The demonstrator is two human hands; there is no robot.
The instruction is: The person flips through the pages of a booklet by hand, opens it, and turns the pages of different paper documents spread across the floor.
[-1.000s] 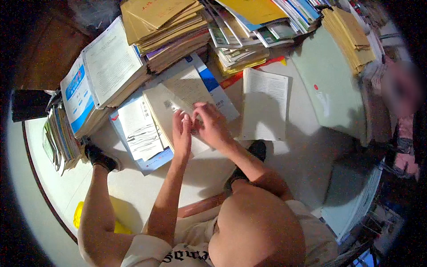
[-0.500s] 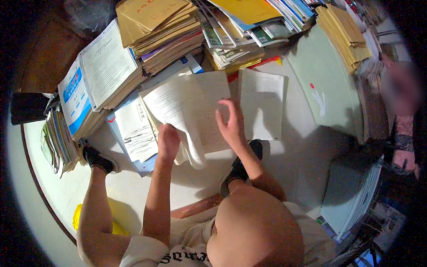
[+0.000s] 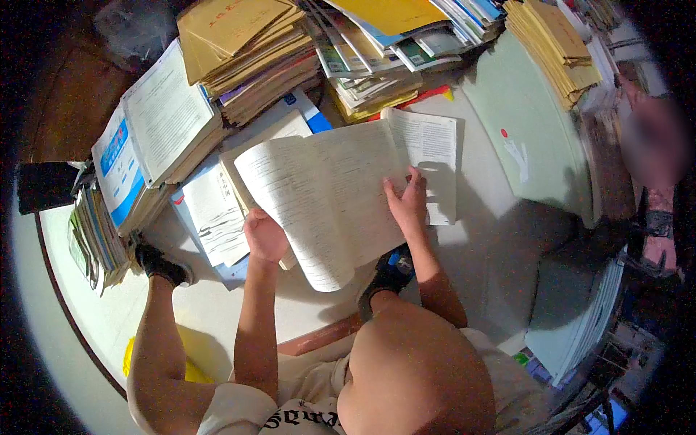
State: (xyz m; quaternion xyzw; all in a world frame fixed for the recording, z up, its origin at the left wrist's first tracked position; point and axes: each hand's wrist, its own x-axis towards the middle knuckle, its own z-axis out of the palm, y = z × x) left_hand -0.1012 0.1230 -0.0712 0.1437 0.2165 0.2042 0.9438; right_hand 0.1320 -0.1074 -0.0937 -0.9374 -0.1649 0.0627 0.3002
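Observation:
A wide, opened stack of printed sheets [image 3: 362, 188] spreads between my hands, its left side curling upward. My left hand [image 3: 265, 238] is closed at the sheets' lower left edge. On the right edge, my right hand [image 3: 409, 206] grips with thumb and fingers; part of its hold is hidden. Under the left side lies a white booklet [image 3: 212, 214] with dark wavy brush lines on its cover, on top of a blue-and-white book [image 3: 187, 199]. Another printed page [image 3: 438, 138] lies on the floor, partly beneath the sheets' right edge.
Tall piles of brown envelopes [image 3: 254, 69], magazines [image 3: 362, 65] and papers [image 3: 170, 116] line the far side. A pale green board [image 3: 522, 123] lies at right. My shoes [image 3: 161, 264] flank the sheets. A yellow bag [image 3: 192, 371] is at lower left. Another person's arm [image 3: 660, 210] shows far right.
My right hand has come down and right onto the sheets' right edge. The sheets are spread wider, now covering part of the page at right. My left hand has shifted slightly down and left.

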